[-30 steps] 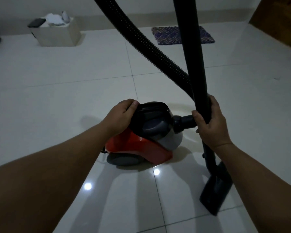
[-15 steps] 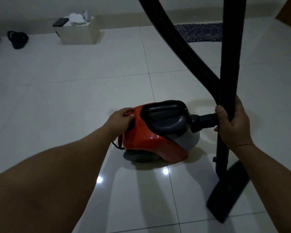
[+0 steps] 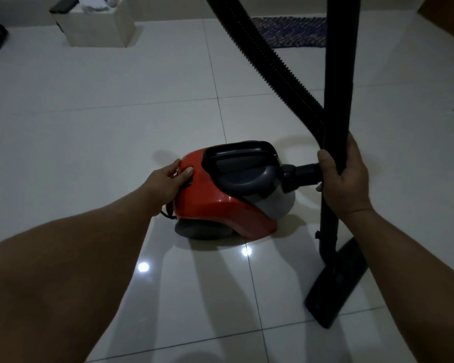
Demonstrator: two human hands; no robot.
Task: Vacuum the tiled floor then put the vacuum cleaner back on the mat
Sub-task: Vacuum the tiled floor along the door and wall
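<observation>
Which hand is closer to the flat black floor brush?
Right. The right hand grips the wand above the floor brush; the left hand rests on the vacuum cleaner.

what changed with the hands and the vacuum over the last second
The left hand slid off the black carry handle back to the red rear of the vacuum cleaner, fingers resting there. The right hand stayed wrapped around the wand; the floor head stayed on the tiles.
</observation>
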